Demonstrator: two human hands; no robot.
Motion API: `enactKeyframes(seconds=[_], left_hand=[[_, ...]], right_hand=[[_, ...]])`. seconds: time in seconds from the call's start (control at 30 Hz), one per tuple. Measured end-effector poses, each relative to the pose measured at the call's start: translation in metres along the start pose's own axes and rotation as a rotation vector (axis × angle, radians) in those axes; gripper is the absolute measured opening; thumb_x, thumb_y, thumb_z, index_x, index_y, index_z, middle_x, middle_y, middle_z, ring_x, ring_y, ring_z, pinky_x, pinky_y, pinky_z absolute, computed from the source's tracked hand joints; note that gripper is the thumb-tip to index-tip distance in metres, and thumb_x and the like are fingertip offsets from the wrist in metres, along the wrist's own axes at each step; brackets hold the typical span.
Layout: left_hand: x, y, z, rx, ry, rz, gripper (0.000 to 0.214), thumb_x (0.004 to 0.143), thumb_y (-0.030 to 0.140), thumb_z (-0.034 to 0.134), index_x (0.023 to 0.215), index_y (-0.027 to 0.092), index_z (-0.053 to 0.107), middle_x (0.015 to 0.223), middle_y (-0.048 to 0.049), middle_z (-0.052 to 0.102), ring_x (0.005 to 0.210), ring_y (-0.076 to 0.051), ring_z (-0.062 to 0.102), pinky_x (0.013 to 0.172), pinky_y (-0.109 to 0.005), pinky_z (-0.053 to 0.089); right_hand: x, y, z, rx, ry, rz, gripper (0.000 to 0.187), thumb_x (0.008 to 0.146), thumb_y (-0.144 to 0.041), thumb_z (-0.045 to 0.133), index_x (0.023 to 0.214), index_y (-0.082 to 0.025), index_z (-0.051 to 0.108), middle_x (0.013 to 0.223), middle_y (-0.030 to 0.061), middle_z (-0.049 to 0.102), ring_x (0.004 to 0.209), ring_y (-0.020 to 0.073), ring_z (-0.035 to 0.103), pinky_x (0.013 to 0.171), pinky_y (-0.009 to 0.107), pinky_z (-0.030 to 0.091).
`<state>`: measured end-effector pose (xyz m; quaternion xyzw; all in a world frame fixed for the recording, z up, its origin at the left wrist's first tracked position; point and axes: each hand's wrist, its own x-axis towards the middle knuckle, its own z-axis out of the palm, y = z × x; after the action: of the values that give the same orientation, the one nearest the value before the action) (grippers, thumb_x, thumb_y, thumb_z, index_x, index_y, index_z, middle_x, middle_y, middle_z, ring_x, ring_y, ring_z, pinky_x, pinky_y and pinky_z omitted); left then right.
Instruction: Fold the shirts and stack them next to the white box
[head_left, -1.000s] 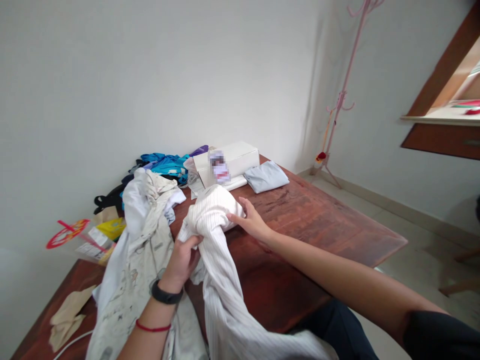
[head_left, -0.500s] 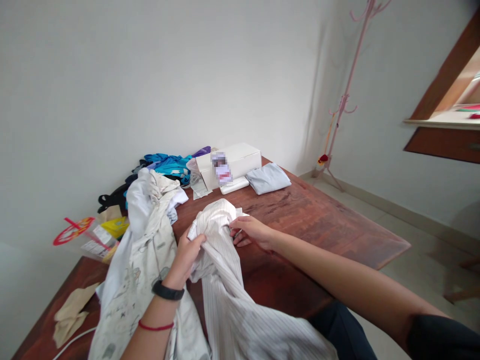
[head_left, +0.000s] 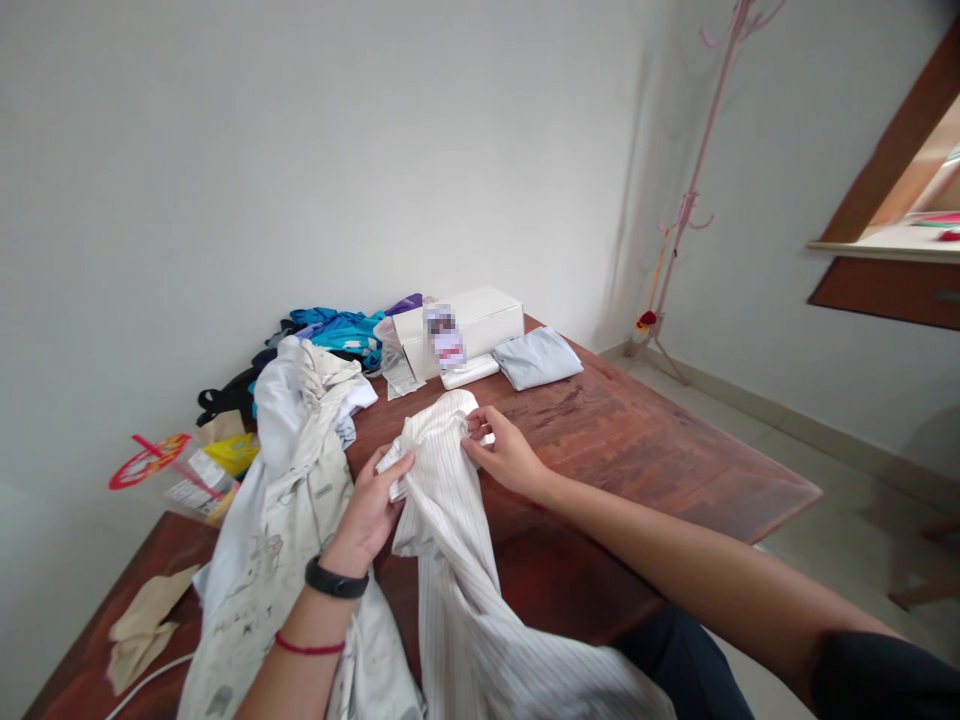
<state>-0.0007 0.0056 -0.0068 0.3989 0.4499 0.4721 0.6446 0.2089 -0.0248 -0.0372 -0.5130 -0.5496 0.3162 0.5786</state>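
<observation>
A white striped shirt [head_left: 450,540] hangs from both my hands over the brown wooden table [head_left: 637,440] and trails down to my lap. My left hand [head_left: 371,505] pinches its top edge on the left, with a black band and a red string on that wrist. My right hand [head_left: 502,450] grips the same edge on the right, fingers closed on the cloth. A pale printed garment [head_left: 277,500] lies heaped just left of my left arm.
At the table's far side stand a white box [head_left: 469,325], a folded grey cloth [head_left: 536,357] and a pile of blue and black clothes [head_left: 330,330]. A clear bag with yellow and red items [head_left: 195,470] sits far left. A pink coat stand [head_left: 690,190] is in the corner.
The bunched top of the striped shirt has been pulled open and lifted; both hands shifted their grip to its upper edge, the right hand rising slightly.
</observation>
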Motion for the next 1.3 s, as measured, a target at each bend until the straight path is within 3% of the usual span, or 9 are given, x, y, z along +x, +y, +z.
enactKeyframes(seconds=[0.07, 0.2, 0.3, 0.47, 0.67, 0.83, 0.97, 1.17, 1.3], left_hand=[[-0.002, 0.0, 0.001, -0.014, -0.013, 0.023, 0.041, 0.063, 0.025, 0.089, 0.098, 0.019, 0.068, 0.095, -0.0001, 0.075, 0.076, -0.014, 0.07, 0.069, -0.022, 0.056], [-0.002, 0.002, 0.001, -0.031, 0.017, 0.094, 0.042, 0.071, 0.03, 0.083, 0.11, 0.023, 0.068, 0.108, -0.0008, 0.074, 0.087, -0.014, 0.071, 0.07, -0.02, 0.055], [-0.001, 0.005, -0.001, -0.066, -0.037, 0.147, 0.05, 0.074, 0.034, 0.08, 0.121, 0.024, 0.067, 0.121, -0.0041, 0.071, 0.101, -0.02, 0.07, 0.078, -0.026, 0.057], [-0.011, 0.009, -0.002, -0.035, -0.255, 0.088, 0.052, 0.075, 0.039, 0.078, 0.124, 0.025, 0.067, 0.121, -0.0088, 0.072, 0.105, -0.03, 0.07, 0.084, -0.038, 0.058], [-0.021, -0.003, 0.007, 0.184, -0.509, -0.038, 0.045, 0.07, 0.026, 0.082, 0.113, 0.017, 0.07, 0.106, -0.0111, 0.076, 0.096, -0.031, 0.072, 0.084, -0.039, 0.055], [-0.016, -0.015, 0.016, 0.42, -0.303, 0.279, 0.043, 0.061, 0.016, 0.084, 0.1, 0.018, 0.066, 0.098, -0.0075, 0.076, 0.092, -0.027, 0.071, 0.085, -0.035, 0.053], [-0.019, -0.018, 0.019, 0.538, -0.138, 0.407, 0.051, 0.056, 0.01, 0.081, 0.1, 0.022, 0.058, 0.099, -0.0059, 0.073, 0.092, -0.027, 0.07, 0.082, -0.033, 0.054], [-0.031, -0.017, 0.024, 0.277, -0.488, 0.36, 0.079, 0.065, 0.015, 0.079, 0.134, 0.023, 0.041, 0.14, -0.0144, 0.055, 0.132, -0.03, 0.053, 0.108, -0.04, 0.044], [-0.034, -0.014, 0.024, 0.347, -0.449, 0.387, 0.096, 0.055, 0.016, 0.09, 0.139, 0.021, 0.042, 0.139, -0.0144, 0.057, 0.134, -0.034, 0.051, 0.112, -0.041, 0.041]], right_hand=[[0.003, -0.001, -0.005, -0.106, -0.011, -0.038, 0.019, 0.083, -0.037, 0.067, 0.081, -0.02, 0.06, 0.077, 0.001, 0.064, 0.073, 0.015, 0.06, 0.064, 0.024, 0.048], [0.005, -0.006, -0.009, 0.005, -0.293, 0.208, 0.05, 0.087, -0.06, 0.061, 0.058, -0.02, 0.052, 0.05, -0.0014, 0.055, 0.047, 0.0121, 0.053, 0.051, 0.024, 0.045], [0.002, -0.011, -0.006, 0.282, -0.395, 0.407, 0.052, 0.08, -0.07, 0.064, 0.072, -0.018, 0.061, 0.065, 0.002, 0.066, 0.06, 0.0167, 0.063, 0.054, 0.027, 0.052], [-0.008, -0.02, -0.005, 0.659, -0.509, 0.465, 0.054, 0.084, -0.068, 0.064, 0.107, -0.02, 0.068, 0.111, 0.0082, 0.072, 0.107, 0.0253, 0.067, 0.084, 0.038, 0.057], [-0.016, -0.02, -0.005, 0.803, -0.624, 0.418, 0.055, 0.074, -0.054, 0.081, 0.112, -0.016, 0.069, 0.108, 0.0098, 0.074, 0.104, 0.0245, 0.069, 0.1, 0.038, 0.049], [-0.019, -0.02, 0.004, 0.673, -0.426, 0.347, 0.053, 0.065, -0.032, 0.088, 0.112, -0.017, 0.068, 0.107, 0.0072, 0.073, 0.097, 0.0229, 0.068, 0.092, 0.036, 0.052], [-0.016, -0.015, 0.008, 0.514, -0.258, 0.258, 0.05, 0.064, -0.026, 0.083, 0.111, -0.018, 0.067, 0.103, 0.0042, 0.073, 0.094, 0.0232, 0.067, 0.088, 0.036, 0.052], [-0.011, -0.011, 0.005, 0.157, -0.101, -0.079, 0.05, 0.072, -0.02, 0.071, 0.121, -0.02, 0.062, 0.116, 0.005, 0.068, 0.107, 0.0245, 0.063, 0.099, 0.038, 0.047], [-0.021, -0.016, 0.006, -0.09, -0.187, -0.247, 0.051, 0.074, -0.022, 0.072, 0.124, -0.02, 0.06, 0.12, 0.0095, 0.062, 0.111, 0.0278, 0.06, 0.1, 0.04, 0.045]])
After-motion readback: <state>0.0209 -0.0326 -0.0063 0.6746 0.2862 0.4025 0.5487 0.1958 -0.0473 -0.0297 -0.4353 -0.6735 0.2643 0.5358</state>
